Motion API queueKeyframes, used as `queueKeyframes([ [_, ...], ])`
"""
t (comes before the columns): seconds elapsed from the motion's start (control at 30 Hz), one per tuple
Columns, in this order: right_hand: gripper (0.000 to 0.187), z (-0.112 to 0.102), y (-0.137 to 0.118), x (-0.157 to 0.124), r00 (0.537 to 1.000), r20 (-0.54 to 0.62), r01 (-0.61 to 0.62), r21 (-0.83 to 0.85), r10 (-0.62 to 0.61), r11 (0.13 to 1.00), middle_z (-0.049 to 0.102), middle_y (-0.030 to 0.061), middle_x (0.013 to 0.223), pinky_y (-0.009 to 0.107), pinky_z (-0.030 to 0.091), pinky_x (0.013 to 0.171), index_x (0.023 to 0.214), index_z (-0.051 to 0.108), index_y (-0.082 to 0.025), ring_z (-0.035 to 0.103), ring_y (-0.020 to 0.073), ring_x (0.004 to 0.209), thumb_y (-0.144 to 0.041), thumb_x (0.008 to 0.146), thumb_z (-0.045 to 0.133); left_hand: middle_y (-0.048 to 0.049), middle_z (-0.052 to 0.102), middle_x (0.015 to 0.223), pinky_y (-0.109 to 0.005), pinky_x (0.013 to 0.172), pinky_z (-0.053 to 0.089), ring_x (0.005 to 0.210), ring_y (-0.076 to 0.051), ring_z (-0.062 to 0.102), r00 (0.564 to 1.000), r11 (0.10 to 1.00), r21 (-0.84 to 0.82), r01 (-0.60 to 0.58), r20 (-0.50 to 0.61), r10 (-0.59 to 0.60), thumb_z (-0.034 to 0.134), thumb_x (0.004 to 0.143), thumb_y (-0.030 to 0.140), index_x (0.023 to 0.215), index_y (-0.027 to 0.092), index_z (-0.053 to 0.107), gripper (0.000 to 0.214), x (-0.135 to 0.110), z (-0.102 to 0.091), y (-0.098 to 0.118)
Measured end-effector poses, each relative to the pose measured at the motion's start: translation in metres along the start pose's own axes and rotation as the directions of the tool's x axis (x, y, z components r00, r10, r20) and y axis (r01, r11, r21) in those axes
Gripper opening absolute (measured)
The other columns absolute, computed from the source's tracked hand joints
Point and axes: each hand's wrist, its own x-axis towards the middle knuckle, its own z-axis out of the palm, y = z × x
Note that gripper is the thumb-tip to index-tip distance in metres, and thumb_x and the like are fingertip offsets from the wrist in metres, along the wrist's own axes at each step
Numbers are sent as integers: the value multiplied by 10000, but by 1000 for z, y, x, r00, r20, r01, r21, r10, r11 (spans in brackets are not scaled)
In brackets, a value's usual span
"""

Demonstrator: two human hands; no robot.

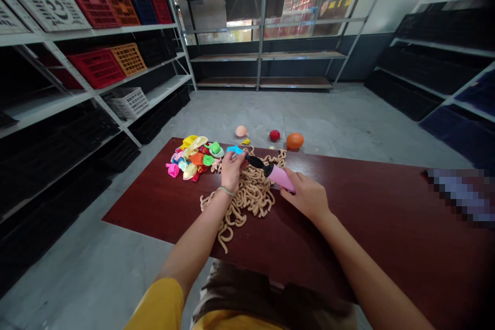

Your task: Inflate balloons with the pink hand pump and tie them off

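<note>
My left hand (233,169) pinches a limp blue balloon (234,149) against the black nozzle of a pink hand pump (279,176). My right hand (307,197) is wrapped around the pump's pink body. Both hands hover over a tangle of tan rope-like cord (247,196) on a dark red table (348,221). A heap of uninflated coloured balloons (193,157) lies just left of my left hand.
On the grey floor beyond the table lie an orange inflated balloon (295,141), a red one (274,135), a pale peach one (241,131) and a small yellow piece (246,141). Metal shelving with coloured plastic crates (96,64) lines the left; dark shelves stand on the right.
</note>
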Motion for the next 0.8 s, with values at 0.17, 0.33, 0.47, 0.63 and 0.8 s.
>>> queueKeyframes([
  [0.17,520,0,-6,0,999,11,-30,37,30,999,686,74,1006,293,381,655,1340,502,-243,616,219,800,-446,861,511,-59,717,1003,-255,726,515,863,-163,681,999,999,14,42,5,-42,712,781,243,1057,185,625,295,-4,1,-5],
  [0.33,538,4,-12,2,999,11,-53,132,52,990,681,78,1070,310,417,708,1348,477,-226,628,237,877,-431,854,527,-89,703,999,-340,894,494,994,-209,661,993,989,-141,52,110,-36,625,858,399,1019,160,639,288,-11,12,-8],
  [0.47,543,5,-13,4,997,22,-72,194,69,978,668,90,1116,332,433,759,1318,483,-196,629,251,926,-444,841,560,-34,657,810,-361,875,505,846,-177,664,996,958,-285,12,91,15,552,881,519,927,189,598,336,-15,33,-9],
  [0.63,476,5,-11,4,995,27,-95,246,91,965,664,82,1096,326,429,755,1252,515,-203,625,249,936,-446,846,568,25,558,692,-319,802,521,621,-108,571,989,935,-344,-86,87,123,523,895,535,927,230,544,307,-21,57,-9],
  [0.8,458,5,-11,2,996,15,-91,261,90,961,663,75,1081,311,417,739,1256,505,-219,619,235,929,-435,856,557,28,518,676,-282,649,498,537,-101,517,981,951,-252,-179,22,191,476,927,501,845,232,457,281,-24,67,-21],
])
